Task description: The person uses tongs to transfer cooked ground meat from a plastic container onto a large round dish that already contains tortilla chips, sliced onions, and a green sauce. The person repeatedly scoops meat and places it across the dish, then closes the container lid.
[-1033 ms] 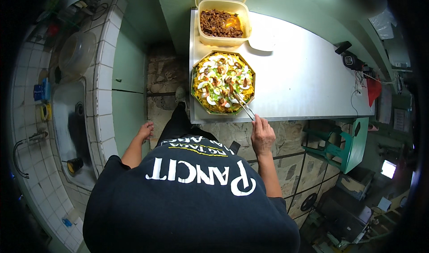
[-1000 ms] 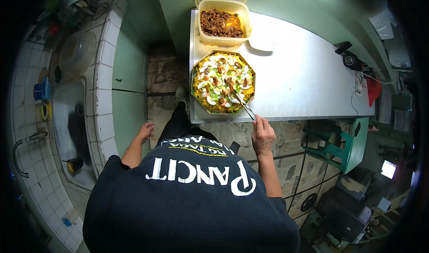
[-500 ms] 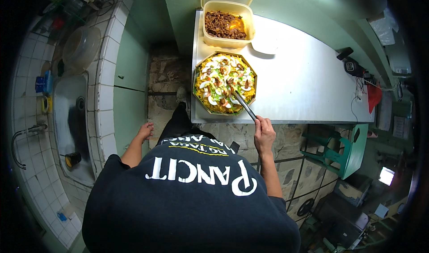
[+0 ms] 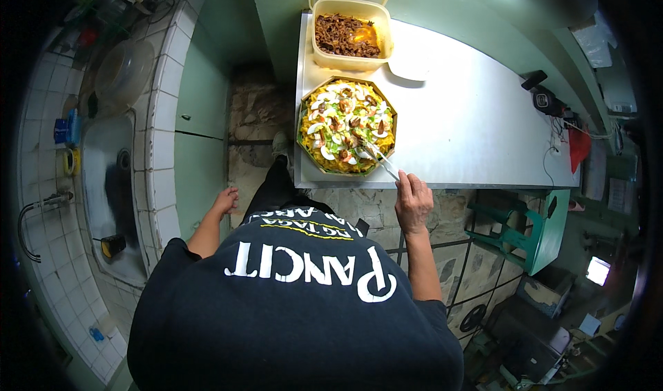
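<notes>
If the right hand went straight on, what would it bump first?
Probably the near side of the octagonal tray: the right hand points its tongs that way. The hand's height is unclear, so it might pass above.

A long bench (image 4: 476, 132) with a smooth, pale top and a greyish front edge carries a filled octagonal tray (image 4: 396, 127) near its left end, close to the front. Just behind the tray stands a pale yellow tub (image 4: 351, 63), with a flat white item (image 4: 410, 70) beside it. A black device (image 4: 545, 102) sits well to the right, toward the back.
</notes>
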`<state>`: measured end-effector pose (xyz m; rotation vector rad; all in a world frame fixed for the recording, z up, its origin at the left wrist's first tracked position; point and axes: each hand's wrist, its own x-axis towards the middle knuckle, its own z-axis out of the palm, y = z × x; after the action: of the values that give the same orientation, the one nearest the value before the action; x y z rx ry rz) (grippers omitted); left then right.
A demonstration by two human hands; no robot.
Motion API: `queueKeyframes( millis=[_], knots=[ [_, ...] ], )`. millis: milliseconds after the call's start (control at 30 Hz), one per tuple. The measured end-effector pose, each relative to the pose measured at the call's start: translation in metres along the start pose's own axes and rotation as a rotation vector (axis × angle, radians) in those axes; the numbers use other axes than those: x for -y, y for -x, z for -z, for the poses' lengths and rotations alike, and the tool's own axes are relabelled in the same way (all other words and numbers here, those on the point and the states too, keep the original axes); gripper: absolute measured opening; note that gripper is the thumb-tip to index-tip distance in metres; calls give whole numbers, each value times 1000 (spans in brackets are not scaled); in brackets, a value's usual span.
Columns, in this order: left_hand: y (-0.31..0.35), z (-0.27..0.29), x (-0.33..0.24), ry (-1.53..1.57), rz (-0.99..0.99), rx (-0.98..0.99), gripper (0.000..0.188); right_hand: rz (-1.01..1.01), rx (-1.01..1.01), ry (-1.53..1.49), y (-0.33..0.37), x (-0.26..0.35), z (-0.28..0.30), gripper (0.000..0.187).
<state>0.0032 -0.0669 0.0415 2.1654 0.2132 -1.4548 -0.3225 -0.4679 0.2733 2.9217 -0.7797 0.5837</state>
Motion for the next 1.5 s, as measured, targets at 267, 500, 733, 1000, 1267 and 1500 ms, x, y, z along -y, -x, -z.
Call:
queueKeyframes(
  millis=[267,500,733,1000,1267,1500],
  knots=[
    [0,0,13,26,27,22,41,-257,6,-305,10,-6,10,19],
    [-6,0,7,32,14,23,41,-314,124,-314,-5,-1,9,14],
    [-2,-1,2,33,2,15,41,-325,84,-336,-7,2,13,14],
    [1,0,6,1,46,8,41,-330,222,-257,-15,8,11,15],
    [-2,0,3,31,3,14,40,-423,137,-437,-14,-2,5,19],
    [6,2,0,26,39,9,39,-436,171,-403,-14,-3,2,19]
  ],
)
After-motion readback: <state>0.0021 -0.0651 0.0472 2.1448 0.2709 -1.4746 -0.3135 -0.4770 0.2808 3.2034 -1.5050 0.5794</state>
